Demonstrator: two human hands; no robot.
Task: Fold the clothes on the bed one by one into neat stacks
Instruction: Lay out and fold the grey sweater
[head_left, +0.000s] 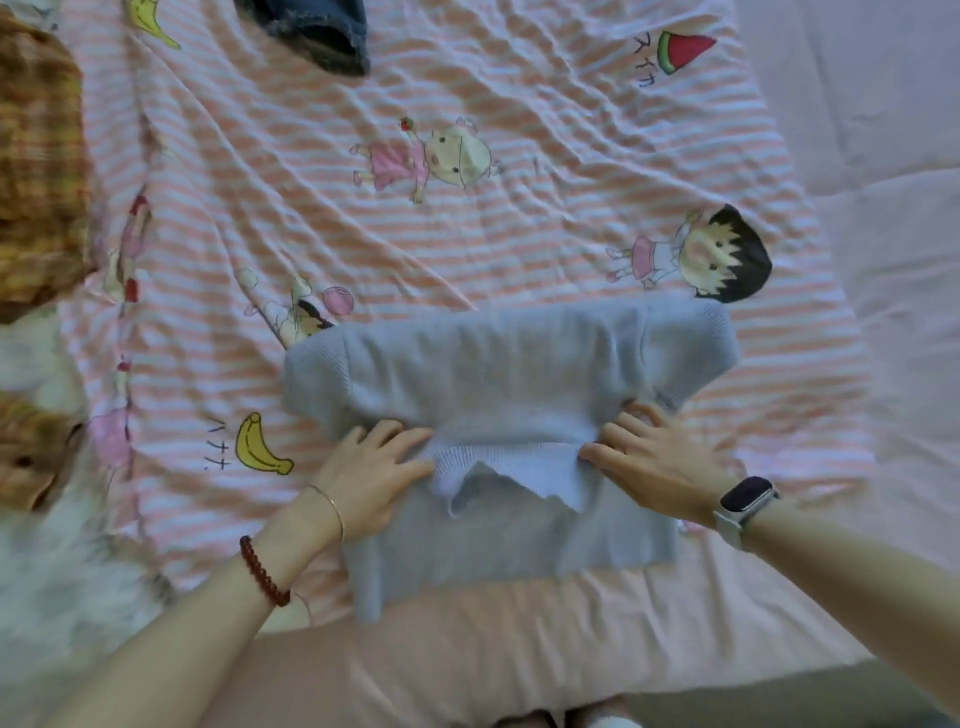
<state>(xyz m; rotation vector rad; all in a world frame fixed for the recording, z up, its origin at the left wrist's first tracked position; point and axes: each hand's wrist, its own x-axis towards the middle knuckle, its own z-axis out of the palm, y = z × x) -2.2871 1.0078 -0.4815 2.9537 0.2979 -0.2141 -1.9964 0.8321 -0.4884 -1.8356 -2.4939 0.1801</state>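
A pale blue knitted top (498, 374) lies spread near the front edge of the bed (467, 208), on the striped cartoon sheet. The left hand (379, 467) and right hand (654, 457) each pinch the knit on either side of its middle, fingers curled into the fabric, so the fold of this one garment looks to be under way. Next, both hands likely need to carry the gathered part over evenly, edges matched. Dark clothing (317, 31) waits at the far side.
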